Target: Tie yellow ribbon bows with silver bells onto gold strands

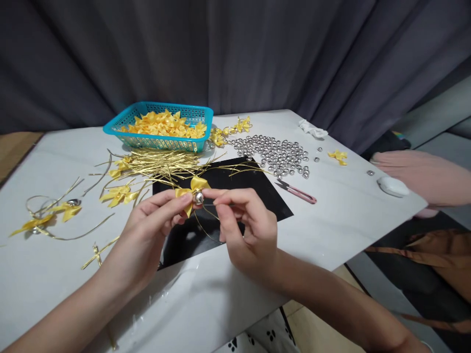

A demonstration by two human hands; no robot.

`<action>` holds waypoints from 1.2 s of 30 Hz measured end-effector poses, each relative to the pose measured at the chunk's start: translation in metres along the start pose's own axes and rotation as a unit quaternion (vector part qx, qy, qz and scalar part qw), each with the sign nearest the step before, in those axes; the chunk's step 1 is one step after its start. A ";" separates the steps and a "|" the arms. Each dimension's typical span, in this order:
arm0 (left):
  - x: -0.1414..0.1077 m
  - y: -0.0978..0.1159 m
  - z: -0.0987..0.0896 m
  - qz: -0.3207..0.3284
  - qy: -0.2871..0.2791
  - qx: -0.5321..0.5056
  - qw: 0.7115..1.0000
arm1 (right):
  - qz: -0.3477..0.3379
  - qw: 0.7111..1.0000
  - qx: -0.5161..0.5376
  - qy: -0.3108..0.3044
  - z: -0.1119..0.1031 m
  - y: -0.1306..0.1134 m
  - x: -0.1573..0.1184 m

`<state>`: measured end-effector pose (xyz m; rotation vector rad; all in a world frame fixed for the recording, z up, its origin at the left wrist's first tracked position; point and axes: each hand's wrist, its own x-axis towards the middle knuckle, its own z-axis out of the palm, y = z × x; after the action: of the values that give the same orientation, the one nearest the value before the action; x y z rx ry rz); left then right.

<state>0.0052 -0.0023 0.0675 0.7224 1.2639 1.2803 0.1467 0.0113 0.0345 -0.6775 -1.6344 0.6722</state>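
Note:
My left hand (156, 213) pinches a yellow ribbon bow (199, 183) between thumb and fingers, above a black mat (187, 247). A silver jingle bell (199, 197) sits against the middle of the bow, by the left thumb tip. My right hand (246, 220) is closed, thumb against fingers, on a thin gold wire (210, 205) that runs from the bell. Part of the wire loops down below the two hands over the mat. The right index fingertip is close to the bell's right side.
A blue basket (158, 142) of yellow bows stands at the back. Before it lies a bundle of gold wires (162, 164). Silver bells (275, 153) spread at centre right, near pink thread snips (297, 191). Finished-looking bows (66, 211) lie left; a white mouse (393, 186) sits right.

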 end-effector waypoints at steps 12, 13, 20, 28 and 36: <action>-0.006 -0.004 -0.002 0.038 0.024 0.031 0.999 | -0.046 0.999 -0.017 0.020 0.002 0.001 -0.005; -0.006 -0.005 -0.002 0.043 0.026 0.034 0.998 | -0.039 0.999 -0.013 0.022 0.001 0.001 -0.004; -0.009 -0.008 -0.004 0.093 0.032 0.099 0.990 | 0.107 0.987 0.118 0.012 -0.001 0.007 0.003; -0.013 -0.012 0.003 0.015 -0.014 0.134 0.991 | 0.066 0.997 0.032 -0.003 0.006 0.006 0.013; -0.013 -0.009 0.009 -0.026 -0.040 0.150 0.988 | 0.180 0.972 0.141 -0.061 -0.001 0.009 0.017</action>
<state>0.0191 -0.0148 0.0646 0.9382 1.4167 1.0189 0.1456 0.0299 0.0397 -0.7415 -1.4972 1.2063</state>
